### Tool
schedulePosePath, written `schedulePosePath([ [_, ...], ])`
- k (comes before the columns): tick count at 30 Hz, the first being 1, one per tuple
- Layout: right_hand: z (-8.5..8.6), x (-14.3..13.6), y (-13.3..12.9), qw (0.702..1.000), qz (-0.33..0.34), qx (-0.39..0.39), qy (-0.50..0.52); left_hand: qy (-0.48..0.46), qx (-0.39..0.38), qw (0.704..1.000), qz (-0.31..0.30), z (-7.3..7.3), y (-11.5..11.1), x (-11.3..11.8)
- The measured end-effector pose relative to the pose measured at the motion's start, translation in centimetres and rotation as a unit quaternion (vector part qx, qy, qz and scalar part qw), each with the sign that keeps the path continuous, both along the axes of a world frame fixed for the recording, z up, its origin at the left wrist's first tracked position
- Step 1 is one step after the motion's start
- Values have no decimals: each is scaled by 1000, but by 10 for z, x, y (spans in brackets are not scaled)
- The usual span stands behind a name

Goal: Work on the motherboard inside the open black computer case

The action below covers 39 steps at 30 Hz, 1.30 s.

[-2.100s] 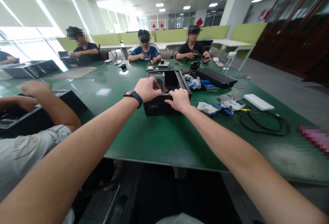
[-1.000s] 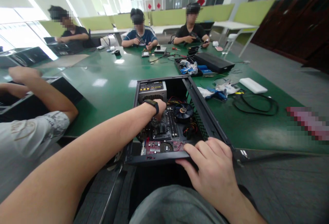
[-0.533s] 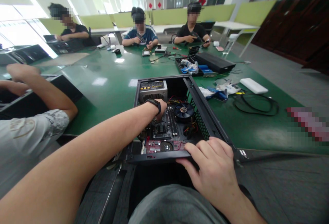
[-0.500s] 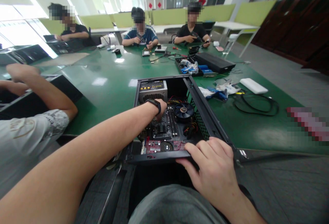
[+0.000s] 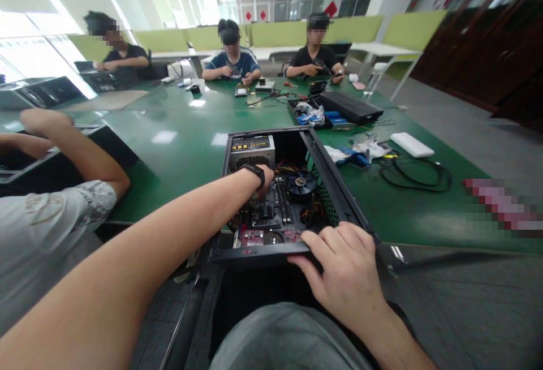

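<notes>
An open black computer case (image 5: 348,189) lies on its side at the near edge of the table. My left hand (image 5: 265,179), with a dark wristband (image 5: 254,174), reaches inside between the power supply (image 5: 251,152) and the CPU fan (image 5: 301,184). Its fingers look closed and point down at the motherboard (image 5: 265,209); the tips are hidden, so anything in them cannot be made out. My right hand (image 5: 339,262) grips the near rim of the case, thumb below and fingers over the top. A red graphics card (image 5: 252,235) sits near that rim.
The green table (image 5: 182,158) holds a tray of gloves and parts (image 5: 311,114), a white box (image 5: 411,145) and a black cable (image 5: 416,180). At my left, a co-worker's arm (image 5: 91,155) reaches into another case (image 5: 114,143). Several people sit across the table.
My view has tilted and turned slightly, so the scene shifts a little in the picture. Both hands stay at about the same places on the case.
</notes>
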State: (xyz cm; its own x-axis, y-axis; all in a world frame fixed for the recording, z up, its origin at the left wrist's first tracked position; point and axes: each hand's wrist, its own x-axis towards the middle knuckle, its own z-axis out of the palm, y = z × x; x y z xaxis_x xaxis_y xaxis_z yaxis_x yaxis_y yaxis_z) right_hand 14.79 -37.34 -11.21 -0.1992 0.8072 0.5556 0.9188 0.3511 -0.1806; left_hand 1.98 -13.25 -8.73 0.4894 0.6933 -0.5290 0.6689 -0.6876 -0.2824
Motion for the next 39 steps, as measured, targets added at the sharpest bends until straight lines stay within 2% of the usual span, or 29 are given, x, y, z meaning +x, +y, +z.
schedulePosePath([
  [11, -2, 0, -1, 1000, -10, -8, -13, 26, 5, 1000, -9, 1, -3, 2],
  [39, 0, -1, -2, 1000, -14, 0, -24, -1, 13, 1000, -10, 0, -4, 0],
])
